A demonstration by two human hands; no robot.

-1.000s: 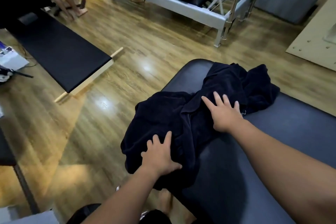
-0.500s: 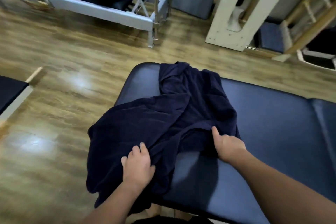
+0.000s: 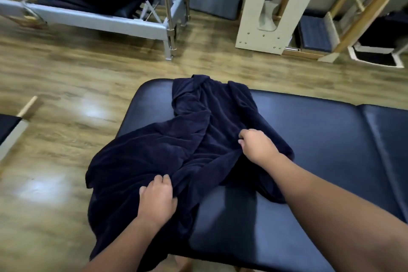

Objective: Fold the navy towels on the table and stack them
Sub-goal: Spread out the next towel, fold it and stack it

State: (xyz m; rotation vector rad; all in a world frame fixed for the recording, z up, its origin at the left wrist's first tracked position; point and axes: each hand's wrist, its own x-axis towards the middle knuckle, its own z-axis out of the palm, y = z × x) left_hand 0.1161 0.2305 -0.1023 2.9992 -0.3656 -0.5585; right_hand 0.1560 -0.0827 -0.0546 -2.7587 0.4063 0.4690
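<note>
A crumpled navy towel (image 3: 194,139) sprawls across the left end of the padded table (image 3: 320,139), one side hanging over the edge. I have my left hand (image 3: 157,200) clutching a bunched fold near that edge, my right hand (image 3: 257,146) gripping cloth mid-table.

There was only one view, from a wide-angle camera worn on the person's head. It looked forward and steeply down, close over the near end of the padded desk (image 3: 309,130), with both forearms reaching in from the bottom edge. Farther off it took in the wooden floor (image 3: 66,77) and exercise equipment, bowed at the edges.
</note>
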